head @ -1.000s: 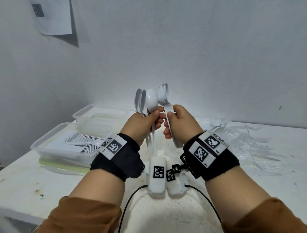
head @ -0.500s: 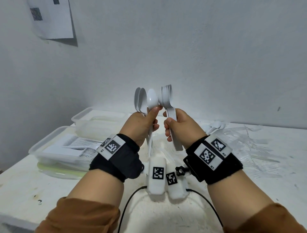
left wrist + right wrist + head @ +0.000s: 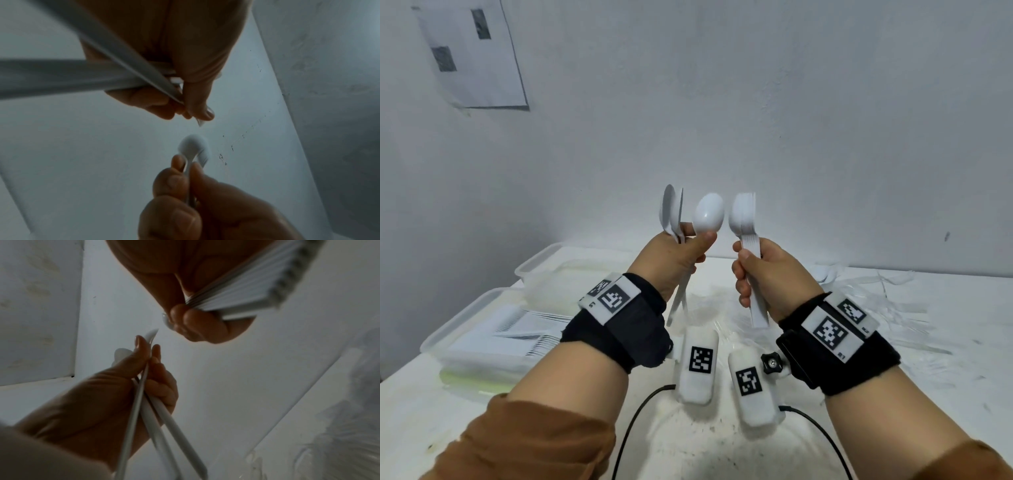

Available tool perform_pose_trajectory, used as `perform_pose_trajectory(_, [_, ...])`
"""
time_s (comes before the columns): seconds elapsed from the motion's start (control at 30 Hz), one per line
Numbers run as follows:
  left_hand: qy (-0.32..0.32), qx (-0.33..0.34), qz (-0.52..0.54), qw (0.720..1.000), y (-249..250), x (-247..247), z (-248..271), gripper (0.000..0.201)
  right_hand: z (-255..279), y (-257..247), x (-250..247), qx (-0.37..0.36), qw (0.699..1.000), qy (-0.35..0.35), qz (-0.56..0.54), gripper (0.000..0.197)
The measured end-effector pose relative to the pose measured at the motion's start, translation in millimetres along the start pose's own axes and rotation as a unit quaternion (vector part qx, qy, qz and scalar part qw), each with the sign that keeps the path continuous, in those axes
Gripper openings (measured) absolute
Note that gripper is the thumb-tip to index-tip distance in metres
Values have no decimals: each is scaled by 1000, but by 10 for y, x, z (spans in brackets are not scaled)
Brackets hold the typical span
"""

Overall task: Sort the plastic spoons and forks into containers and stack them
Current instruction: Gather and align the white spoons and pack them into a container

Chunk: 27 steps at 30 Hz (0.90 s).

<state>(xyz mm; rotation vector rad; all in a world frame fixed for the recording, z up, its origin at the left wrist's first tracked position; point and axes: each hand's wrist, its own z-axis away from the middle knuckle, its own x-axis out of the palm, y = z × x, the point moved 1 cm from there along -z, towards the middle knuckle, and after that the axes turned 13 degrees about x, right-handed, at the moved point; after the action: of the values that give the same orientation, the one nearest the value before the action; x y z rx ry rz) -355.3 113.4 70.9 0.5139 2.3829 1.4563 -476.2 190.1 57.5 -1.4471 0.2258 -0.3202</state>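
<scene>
**Spoons in the left hand, fork stack in the right, both held upright above the counter**

Head view: the left hand (image 3: 671, 260) is curled round a few spoons (image 3: 709, 214), bowls up, handles running down through the fist and fanning apart below it. Just to the right of the spoons, not touching them, the right hand (image 3: 767, 277) grips a tight stack of forks (image 3: 744, 216), also upright, tines on top. Left of the spoons and lower, two clear containers (image 3: 482, 325) sit on the counter (image 3: 722, 445); the nearer one already holds rows of cutlery. The left hand is the nearer to them, so the spoons likely go that way.

Left wrist view: the thumb and fingers (image 3: 197, 104) pinch crossed spoon handles (image 3: 115, 48); beyond, the right hand holds its stack edge-on.

Right wrist view: the fingers (image 3: 185, 316) clamp the layered fork handles (image 3: 242, 296); the left hand (image 3: 115, 389), below them in the picture, holds three splayed spoon handles. Neither hand has a free finger.
</scene>
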Motion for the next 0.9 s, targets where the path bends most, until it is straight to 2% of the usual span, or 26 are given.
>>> perform_pose_trajectory(0.23, [-45, 9, -24, 999, -32, 192, -9, 26, 3, 75, -44, 17, 999, -24, 15, 13])
perform_pose_trajectory(0.43, [-42, 1, -32, 999, -14, 253, -77, 24, -1, -13, -164, -13, 997, -5, 76, 11])
perform_pose_trajectory(0.6, [-79, 33, -100, 991, 104, 356, -112, 23, -24, -132, -242, -23, 992, 4, 127, 15])
perform_pose_trajectory(0.77, [-75, 32, -110, 991, 165, 463, -165, 25, -17, -208, -353, -43, 979, 11, 199, 12])
perform_pose_trajectory(0.9, [-66, 20, -84, 994, 199, 552, -188, 26, -57, -237, -434, -50, 978, -3, 203, 14])
